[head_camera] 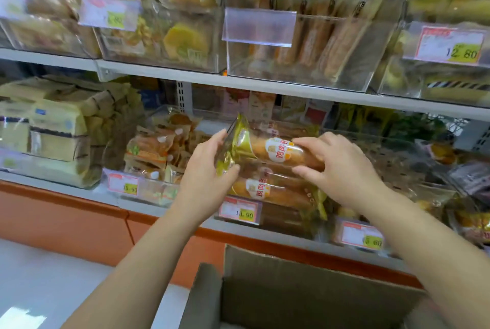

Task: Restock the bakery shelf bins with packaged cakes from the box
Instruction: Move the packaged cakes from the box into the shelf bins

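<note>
Closest in is the open brown cardboard box (291, 289), sitting low in front of the shelving (can't see from here what's left inside it). Above it, both arms reach out to the lower shelf.

The left hand (209, 169) has its fingers curled round the crimped gold end of a long clear-and-gold plastic-wrapped cake (270, 151). The right hand (336, 167) pinches the other half of the same pack, thumb underneath and fingers laid over the top. So both hands hold one pack, lying roughly level just over an identical wrapped cake (265, 191) that already sits in the clear plastic bin (286, 220). That bin has the pink-and-yellow 13.90 price tag (240, 212) on its front.

My guess is these are light and squishy, soft sponge in slick film. Squeeze the middle and you'd probably dent it, and the wrapper looks slippery. Holding it by the ends like this seems right, since the crimped seam gives some grip.

Further back, the upper shelf carries more clear acrylic bins (313, 45) stuffed with other packaged bakes. They're too blurry to say much.
</note>
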A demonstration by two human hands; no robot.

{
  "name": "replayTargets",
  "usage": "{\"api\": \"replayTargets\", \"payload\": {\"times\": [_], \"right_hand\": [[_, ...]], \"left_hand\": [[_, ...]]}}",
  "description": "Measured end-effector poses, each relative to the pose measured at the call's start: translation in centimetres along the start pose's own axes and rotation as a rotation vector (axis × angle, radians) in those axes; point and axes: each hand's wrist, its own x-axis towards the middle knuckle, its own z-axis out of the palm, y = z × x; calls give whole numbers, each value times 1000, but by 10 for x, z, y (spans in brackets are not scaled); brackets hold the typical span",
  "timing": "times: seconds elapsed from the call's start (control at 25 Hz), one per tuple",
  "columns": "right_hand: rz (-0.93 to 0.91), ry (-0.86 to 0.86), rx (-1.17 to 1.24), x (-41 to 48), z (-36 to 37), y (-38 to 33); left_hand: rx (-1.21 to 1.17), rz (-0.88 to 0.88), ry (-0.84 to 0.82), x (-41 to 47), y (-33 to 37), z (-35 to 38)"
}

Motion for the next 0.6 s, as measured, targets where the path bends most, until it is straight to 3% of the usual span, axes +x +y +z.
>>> {"api": "replayTargets", "payload": {"times": [0.16, 0.36, 0.6], "right_hand": [[100, -187, -59, 57, 51, 10], [93, -240, -101, 67, 77, 16], [111, -471, -86, 74, 76, 6]], "left_hand": [[118, -150, -73, 9, -25, 13], [166, -189, -151, 17, -41, 18], [173, -198, -143, 15, -41, 21]]}}
